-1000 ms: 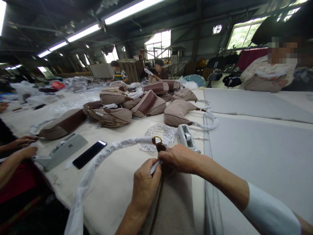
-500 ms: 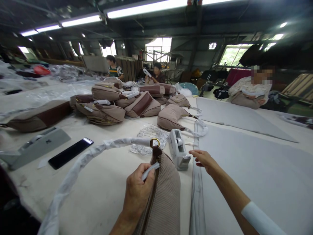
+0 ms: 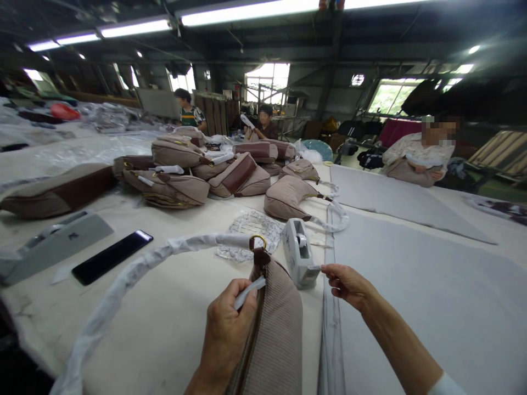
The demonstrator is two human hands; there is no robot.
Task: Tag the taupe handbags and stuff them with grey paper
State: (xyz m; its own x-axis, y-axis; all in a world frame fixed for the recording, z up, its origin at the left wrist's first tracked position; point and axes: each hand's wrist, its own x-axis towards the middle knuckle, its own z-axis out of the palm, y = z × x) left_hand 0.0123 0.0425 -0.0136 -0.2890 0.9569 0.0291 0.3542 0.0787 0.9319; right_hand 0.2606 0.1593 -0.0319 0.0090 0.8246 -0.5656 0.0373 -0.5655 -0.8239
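Note:
A brown ribbed handbag stands on the table before me, its zipper running along the top. My left hand is closed at that zipper, pinching a zipper pull wrapped in white. The bag's strap, wrapped in white paper, loops out to the left from a gold ring. A grey tape dispenser stands just beyond the bag on the right. At its front cutting edge, my right hand has thumb and forefinger pinched together on the tape end; the clear tape itself barely shows.
A phone and a second tape dispenser lie on the left. Several brown bags are heaped farther back. Grey sheets cover the table's right side. Across the table, a person holds a bag; two others sit farther back.
My right hand has come down and slightly right, its fingertips closing at the dispenser's front edge. My left hand keeps its pinch on the zipper pull. The view has shifted slightly.

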